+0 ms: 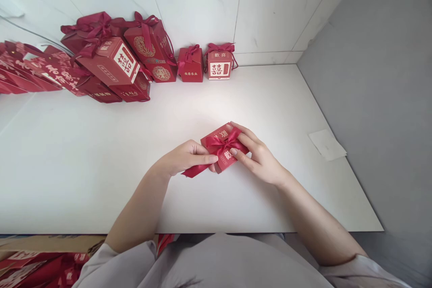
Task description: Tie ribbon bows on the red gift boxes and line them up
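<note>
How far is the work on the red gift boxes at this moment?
Done: several bowed boxes stand by the wall. In hand: the right hand holds a small red box, the left hand pinches its ribbon; the bow looks tied. Left: probably the flat red pieces at far left.

Mid-frame on the table [101, 166] I hold a small box [224, 146] between left hand [184, 158] and right hand [258, 155]. Upper left, a heap of boxes [111, 60] sits against the wall [202, 4], with two single boxes [191, 65] right of it. A paper slip [327, 145] lies far right.
</note>
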### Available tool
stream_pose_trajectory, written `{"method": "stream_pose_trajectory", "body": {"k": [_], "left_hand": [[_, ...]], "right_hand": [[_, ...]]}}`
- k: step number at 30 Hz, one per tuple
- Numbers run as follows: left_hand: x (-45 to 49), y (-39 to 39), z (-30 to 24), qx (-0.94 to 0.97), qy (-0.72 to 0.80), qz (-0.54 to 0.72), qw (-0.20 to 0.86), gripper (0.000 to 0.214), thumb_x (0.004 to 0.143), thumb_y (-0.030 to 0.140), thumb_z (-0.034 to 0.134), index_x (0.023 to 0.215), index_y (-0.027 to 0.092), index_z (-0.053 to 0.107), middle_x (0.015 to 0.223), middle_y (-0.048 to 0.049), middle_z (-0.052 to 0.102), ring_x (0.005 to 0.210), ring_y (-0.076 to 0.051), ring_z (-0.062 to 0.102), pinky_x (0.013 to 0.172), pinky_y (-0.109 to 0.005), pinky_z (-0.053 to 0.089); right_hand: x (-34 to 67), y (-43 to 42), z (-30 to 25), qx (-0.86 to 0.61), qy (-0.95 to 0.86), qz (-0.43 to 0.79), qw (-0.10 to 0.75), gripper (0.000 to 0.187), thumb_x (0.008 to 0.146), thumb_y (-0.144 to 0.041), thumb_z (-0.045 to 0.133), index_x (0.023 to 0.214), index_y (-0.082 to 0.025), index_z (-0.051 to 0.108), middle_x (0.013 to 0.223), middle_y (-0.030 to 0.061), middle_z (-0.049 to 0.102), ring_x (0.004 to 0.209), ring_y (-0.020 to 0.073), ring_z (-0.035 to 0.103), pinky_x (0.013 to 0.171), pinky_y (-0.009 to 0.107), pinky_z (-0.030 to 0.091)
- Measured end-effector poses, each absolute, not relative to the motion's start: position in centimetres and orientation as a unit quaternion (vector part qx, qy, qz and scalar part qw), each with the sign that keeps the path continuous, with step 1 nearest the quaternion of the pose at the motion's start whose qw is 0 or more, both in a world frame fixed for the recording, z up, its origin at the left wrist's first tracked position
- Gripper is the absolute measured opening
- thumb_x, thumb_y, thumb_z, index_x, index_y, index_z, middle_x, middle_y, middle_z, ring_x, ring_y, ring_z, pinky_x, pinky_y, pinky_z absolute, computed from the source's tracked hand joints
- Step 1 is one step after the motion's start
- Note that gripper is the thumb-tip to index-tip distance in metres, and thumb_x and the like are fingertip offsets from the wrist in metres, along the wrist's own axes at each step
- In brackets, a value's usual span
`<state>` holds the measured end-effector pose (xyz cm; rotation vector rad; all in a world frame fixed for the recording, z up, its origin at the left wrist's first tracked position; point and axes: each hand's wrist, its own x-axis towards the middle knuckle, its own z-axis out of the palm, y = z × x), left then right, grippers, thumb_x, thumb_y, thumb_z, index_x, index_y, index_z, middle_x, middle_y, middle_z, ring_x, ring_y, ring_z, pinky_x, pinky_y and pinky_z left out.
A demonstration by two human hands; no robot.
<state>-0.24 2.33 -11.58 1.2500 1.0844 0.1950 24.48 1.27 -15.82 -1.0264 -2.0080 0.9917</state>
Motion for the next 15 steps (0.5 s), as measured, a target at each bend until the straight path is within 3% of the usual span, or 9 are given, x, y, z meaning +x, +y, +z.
{"method": "stream_pose_trajectory", "body": {"k": [7,15], "left_hand": [[0.06,1.82,-11.27,0.585,0.509,0.112,0.622,0.046,0.088,0.056,0.063,0.071,0.014,0.073,0.057,-0.0039,0.063,0.051,-0.013,0.058,0.048,-0.022,0.043],[-0.13,1.66,-12.01,0.658,0.464,0.159,0.571,0.041,0.091,0.037,0.058,0.056,0.015,0.058,0.05,-0.0008,0.058,0.043,-0.01,0.055,0.043,-0.019,0.041]], "right_hand": [[24.47,1.28,-15.81,-0.391,-0.773,0.376,0.33,0.031,0.102,-0.038,0.049,0.129,-0.027,0.059,0.159,0.0086,0.037,0.146,0.0272,0.038,0.116,0.047,0.042],[24.4,1.35,-15.49,-0.391,-0.771,0.383,0.326,0.038,0.106,-0.041,0.036,0.139,-0.029,0.049,0.159,0.0055,0.039,0.147,0.0263,0.037,0.121,0.051,0.035]]}}
